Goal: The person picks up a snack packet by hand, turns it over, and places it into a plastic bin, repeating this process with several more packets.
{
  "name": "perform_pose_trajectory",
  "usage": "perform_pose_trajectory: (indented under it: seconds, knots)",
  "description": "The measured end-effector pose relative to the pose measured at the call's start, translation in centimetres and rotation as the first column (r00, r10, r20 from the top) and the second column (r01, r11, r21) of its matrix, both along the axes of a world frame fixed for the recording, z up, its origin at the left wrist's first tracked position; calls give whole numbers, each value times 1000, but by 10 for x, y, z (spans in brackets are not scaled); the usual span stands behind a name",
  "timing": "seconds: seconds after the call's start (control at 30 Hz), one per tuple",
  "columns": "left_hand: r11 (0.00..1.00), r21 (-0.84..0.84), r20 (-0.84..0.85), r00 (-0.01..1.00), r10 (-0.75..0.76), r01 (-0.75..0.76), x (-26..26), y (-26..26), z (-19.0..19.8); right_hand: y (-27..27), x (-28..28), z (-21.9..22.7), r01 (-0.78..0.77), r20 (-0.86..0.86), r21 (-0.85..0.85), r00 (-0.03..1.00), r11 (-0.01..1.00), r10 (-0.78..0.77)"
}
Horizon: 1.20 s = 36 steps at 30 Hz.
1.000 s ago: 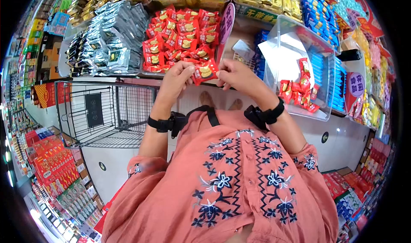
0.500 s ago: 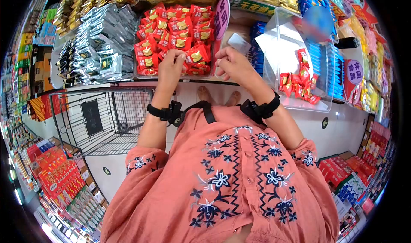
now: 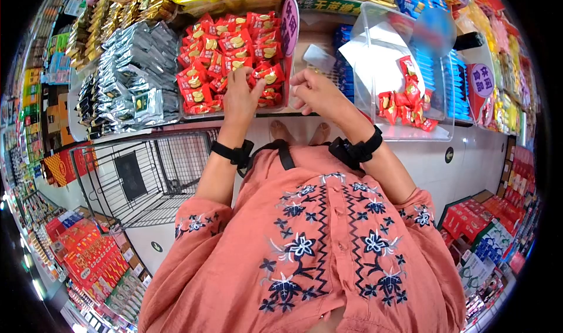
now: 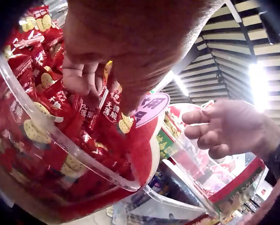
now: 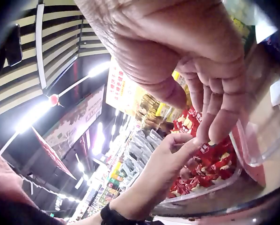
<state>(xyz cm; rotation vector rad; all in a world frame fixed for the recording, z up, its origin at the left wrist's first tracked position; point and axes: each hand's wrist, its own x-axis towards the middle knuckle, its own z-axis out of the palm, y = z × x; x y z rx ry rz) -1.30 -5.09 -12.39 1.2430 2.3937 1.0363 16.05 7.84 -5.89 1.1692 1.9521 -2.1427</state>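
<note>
While the left hand (image 3: 241, 95) is lowered into the clear bin (image 3: 176, 111) at the front edge of the shelf, a red snack packet (image 4: 92, 112) is pinched between its fingertips, apparently so it can be laid among the others. The right hand (image 3: 314, 92) is held just beside the bin, fingers loosely curled and nothing gripped, probably kept clear. A wire cart (image 3: 141, 175) is parked below the shelf.

Shop aisle, pale floor (image 3: 469, 157). Packed shelves (image 3: 35, 87) at nine o'clock, wire cart (image 3: 146, 169) at eight, slatted ceiling (image 4: 224, 51) with strip lights (image 5: 97, 69).
</note>
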Motion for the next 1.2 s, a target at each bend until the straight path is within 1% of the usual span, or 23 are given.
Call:
perform_pose_trajectory:
  seconds: [0.03,0.1,0.2,0.33,0.37,0.4,0.47,0.53,0.6,0.63,0.67,0.73,0.8,0.83,0.87,0.93,0.97,1.03,1.07,1.1,1.13,1.2]
  knots:
    - [1000,-28,-34,999,-7,6,3,1,5,-1,0,1,16,-15,12,1000,1000,-15]
    - [996,-85,-98,995,-25,16,8,3,11,-2,2,6,-1,-29,9,1000,1000,1]
    - [992,-129,-130,991,-19,2,9,11,6,-3,7,18,-24,-71,-9,997,1000,23]
    - [995,-100,-158,987,10,-26,5,17,-9,0,19,41,-94,-157,-51,984,994,85]
    - [997,-83,-183,983,-11,-4,3,17,-14,2,24,45,-104,-174,-68,981,992,90]
    - [998,-60,-204,978,-38,26,1,18,-17,5,31,53,-113,-230,-63,968,992,96]
    - [998,-21,-368,928,-63,60,-1,16,-9,17,49,79,-119,-276,-43,956,992,103]
    - [999,-43,-395,918,-40,25,0,15,10,36,72,105,-31,-316,-7,948,1000,27]
    - [1000,8,-145,989,22,-21,2,20,32,64,101,128,71,-302,118,953,991,-32]
    - [996,84,-72,997,33,-27,5,24,38,85,116,132,108,-293,198,955,974,-46]
    - [994,105,-14,999,43,-41,5,27,43,106,129,133,139,-287,274,956,952,-57]
    - [985,169,41,998,38,-45,9,35,49,140,153,133,182,-173,449,978,875,-115]
    - [976,198,150,987,55,-85,25,45,64,182,174,111,98,-11,566,994,818,-112]
    - [972,211,204,977,62,-105,34,50,72,198,180,98,92,42,587,989,804,-144]
    - [971,223,195,980,40,-84,43,53,78,211,183,87,38,147,577,978,816,-149]
    - [968,248,176,984,-2,-43,58,58,86,231,187,68,-65,350,537,925,841,-151]
    - [966,251,250,968,-7,-58,62,61,87,236,189,59,-69,351,508,927,859,-134]
    - [970,235,287,958,-15,-55,76,62,96,242,193,37,-78,352,446,931,891,-95]
    - [972,226,305,952,-16,-56,83,63,99,246,193,20,-46,386,489,907,871,-168]
    - [964,255,335,942,-13,-77,86,65,97,256,192,3,-82,433,453,890,888,-139]
    - [965,248,331,944,-5,-82,89,65,96,262,188,-2,-119,480,415,871,902,-106]
    - [968,236,324,946,10,-92,94,65,96,261,187,-8,-154,514,419,853,895,-94]
